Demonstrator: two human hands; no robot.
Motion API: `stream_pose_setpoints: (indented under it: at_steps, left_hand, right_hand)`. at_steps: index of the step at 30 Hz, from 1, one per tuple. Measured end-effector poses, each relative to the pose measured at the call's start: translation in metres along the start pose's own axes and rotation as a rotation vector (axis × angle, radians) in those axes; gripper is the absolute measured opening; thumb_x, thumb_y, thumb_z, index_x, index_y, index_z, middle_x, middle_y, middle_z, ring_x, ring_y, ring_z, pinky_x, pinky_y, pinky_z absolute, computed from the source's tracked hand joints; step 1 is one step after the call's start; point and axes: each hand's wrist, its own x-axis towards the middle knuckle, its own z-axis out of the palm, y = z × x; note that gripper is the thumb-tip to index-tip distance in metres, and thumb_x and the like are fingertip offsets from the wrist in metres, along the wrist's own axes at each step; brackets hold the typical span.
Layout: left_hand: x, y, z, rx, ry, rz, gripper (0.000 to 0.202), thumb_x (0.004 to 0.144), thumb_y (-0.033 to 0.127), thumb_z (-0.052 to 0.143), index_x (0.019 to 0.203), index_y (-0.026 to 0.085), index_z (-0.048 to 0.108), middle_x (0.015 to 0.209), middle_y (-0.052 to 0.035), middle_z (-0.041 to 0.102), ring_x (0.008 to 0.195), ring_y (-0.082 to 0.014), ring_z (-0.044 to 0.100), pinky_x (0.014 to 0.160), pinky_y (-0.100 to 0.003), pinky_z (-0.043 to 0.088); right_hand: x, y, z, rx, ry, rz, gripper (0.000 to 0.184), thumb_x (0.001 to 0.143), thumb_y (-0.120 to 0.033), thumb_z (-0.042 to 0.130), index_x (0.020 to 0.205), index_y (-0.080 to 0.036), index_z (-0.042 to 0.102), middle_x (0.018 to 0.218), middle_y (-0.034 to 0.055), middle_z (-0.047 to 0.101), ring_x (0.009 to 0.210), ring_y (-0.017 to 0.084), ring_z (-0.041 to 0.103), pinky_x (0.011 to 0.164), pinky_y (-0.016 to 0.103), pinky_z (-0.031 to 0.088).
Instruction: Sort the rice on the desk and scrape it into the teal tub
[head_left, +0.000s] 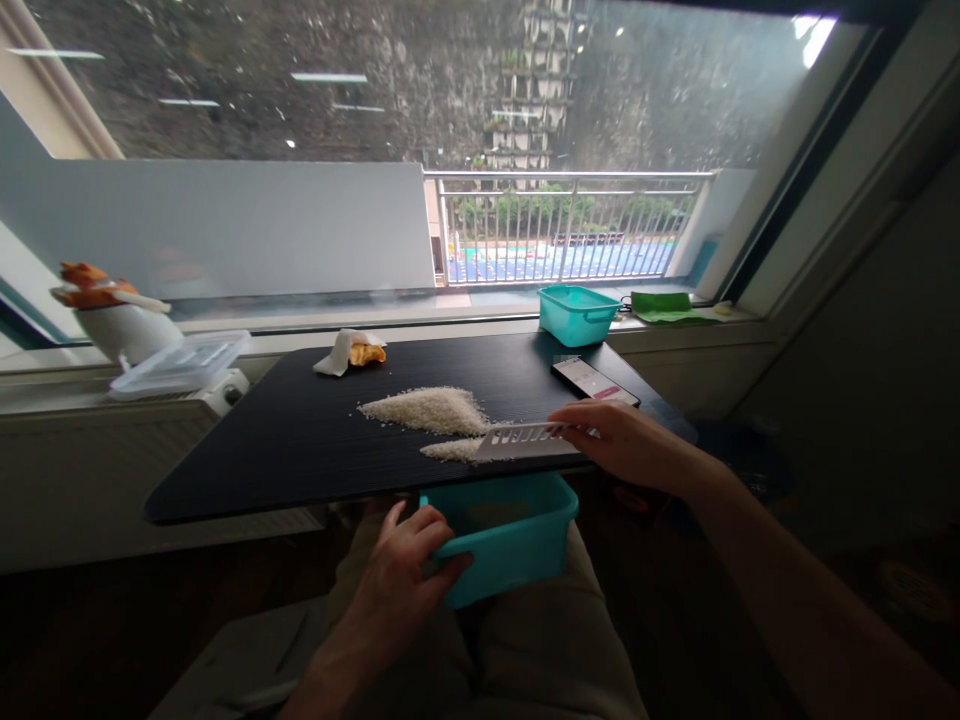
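A white pile of rice [431,408] lies on the black table [285,440], with a smaller heap of rice [448,451] nearer the front edge. My right hand [604,432] is closed on a flat white slotted scraper [521,442], whose far end touches the rice on the tabletop. Below the table edge, my left hand [412,555] grips the left rim of a turquoise plastic bin [517,545] above my lap. The bin's inside is in shadow, so its contents are hard to make out.
A phone [596,382] lies right of the rice. Behind it stands a second turquoise bin [577,315] beside a green cloth-like item [667,307]. At the back left are a crumpled tissue with something orange-brown [367,354], a clear plastic lid [184,362] and a white bag [127,328].
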Motion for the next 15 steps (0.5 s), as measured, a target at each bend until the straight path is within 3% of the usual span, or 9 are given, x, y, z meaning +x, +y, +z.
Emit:
stream_pose_setpoints:
  at_steps: [15]
  left_hand:
    - [0.0037,0.0037,-0.0003,-0.006,-0.006,-0.018,0.021,0.086,0.035,0.06,0.072,0.021,0.055,0.081,0.0029,0.058,0.081,-0.0198,0.062,0.111,-0.067,0.018]
  right_hand:
    - [0.0024,-0.0013,-0.0029,-0.004,-0.016,0.023,0.032,0.092,-0.026,0.048,0.107,-0.019,0.074,0.097,0.0068,0.077,0.082,0.02,0.069,0.071,0.026,0.049]
